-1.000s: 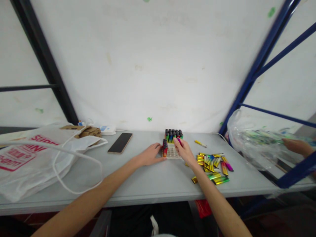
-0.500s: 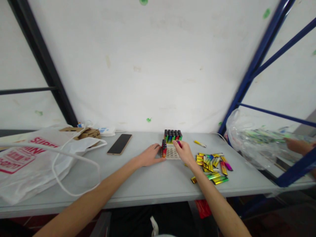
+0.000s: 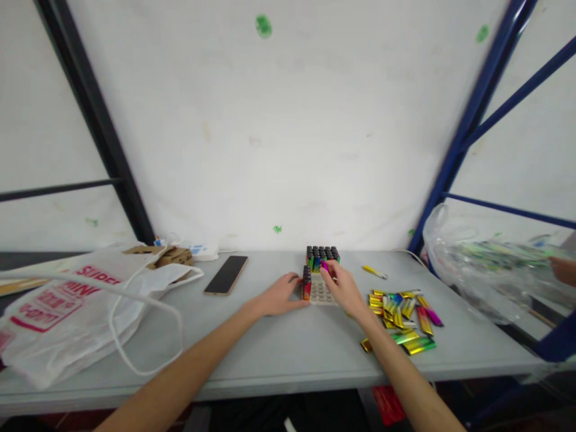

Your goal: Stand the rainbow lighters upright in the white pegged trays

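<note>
A pale tray with rows of round holes [image 3: 322,294] lies on the grey table. Multicoloured lighters with black ends up [image 3: 323,251] stand packed in its far rows, and red lighters [image 3: 306,284] line its left side. My left hand [image 3: 283,294] grips the tray's near left corner, thumb along the front edge and fingers at the side. Pinched in my right hand [image 3: 341,284] is a purple lighter [image 3: 324,266], held over the tray just in front of the packed rows; its lower end is hard to make out.
Right of my right hand lies a pile of shiny gold and coloured lighters [image 3: 398,315], with one yellow lighter [image 3: 374,272] behind. A phone [image 3: 226,275] and white plastic bag [image 3: 85,300] are left. Clear plastic bags [image 3: 477,270] and another person's hand [image 3: 563,270] are far right.
The view has shifted, so everything sits lower and slightly right. My right hand has tipped the purple lighter, which now shows more of its side. My left hand stays at the tray's corner.
</note>
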`<state>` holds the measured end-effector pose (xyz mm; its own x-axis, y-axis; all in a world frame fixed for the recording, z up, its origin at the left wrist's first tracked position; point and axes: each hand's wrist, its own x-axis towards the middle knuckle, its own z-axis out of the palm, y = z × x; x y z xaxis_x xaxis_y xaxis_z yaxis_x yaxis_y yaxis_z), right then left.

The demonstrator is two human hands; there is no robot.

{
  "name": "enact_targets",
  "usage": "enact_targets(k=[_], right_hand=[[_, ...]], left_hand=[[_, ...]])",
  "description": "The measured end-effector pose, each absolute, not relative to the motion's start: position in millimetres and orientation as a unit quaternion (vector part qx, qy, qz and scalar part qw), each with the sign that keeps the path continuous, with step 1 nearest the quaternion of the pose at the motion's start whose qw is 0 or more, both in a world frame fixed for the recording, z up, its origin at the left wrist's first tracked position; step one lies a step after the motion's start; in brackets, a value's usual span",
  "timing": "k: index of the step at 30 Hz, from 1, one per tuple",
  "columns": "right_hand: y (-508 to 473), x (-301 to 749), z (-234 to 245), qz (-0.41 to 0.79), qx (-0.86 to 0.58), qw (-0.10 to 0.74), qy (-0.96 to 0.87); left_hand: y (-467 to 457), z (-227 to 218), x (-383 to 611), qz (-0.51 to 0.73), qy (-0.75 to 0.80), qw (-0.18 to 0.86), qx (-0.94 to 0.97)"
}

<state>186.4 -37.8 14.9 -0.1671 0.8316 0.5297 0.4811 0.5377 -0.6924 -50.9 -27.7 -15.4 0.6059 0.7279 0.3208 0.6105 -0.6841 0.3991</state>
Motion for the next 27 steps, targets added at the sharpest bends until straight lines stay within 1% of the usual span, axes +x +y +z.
enact_targets(k=[6, 9, 14, 16, 22, 27], right_hand=[[-31.7, 188.1, 10.1, 0.119, -0.41, 0.442, -0.789], [-33.2, 189.7, 12.4, 0.114, -0.434, 0.433, -0.782], [-32.2, 195.6, 14.8, 0.117, -0.453, 0.442, -0.765], [-30.6, 197.2, 13.9, 0.12, -0.441, 0.423, -0.783], [-25.4, 195.6, 3.3, 0.147, -0.404, 0.326, -0.842], [-21.0, 196.2, -5.8, 0.103, -0.405, 0.33, -0.846]], left_hand=[[-26.9, -12.3, -57.0, 0.232, 0.365, 0.151, 0.889], [-26.8, -10.8, -57.3, 0.226, 0.358, 0.162, 0.891], [-25.8, -10.2, -56.8, 0.22, 0.359, 0.16, 0.893], [-25.6, -10.6, -56.5, 0.226, 0.356, 0.156, 0.893], [-26.9, -11.9, -54.7, 0.234, 0.361, 0.145, 0.891], [-26.6, -14.2, -53.7, 0.231, 0.364, 0.146, 0.89]])
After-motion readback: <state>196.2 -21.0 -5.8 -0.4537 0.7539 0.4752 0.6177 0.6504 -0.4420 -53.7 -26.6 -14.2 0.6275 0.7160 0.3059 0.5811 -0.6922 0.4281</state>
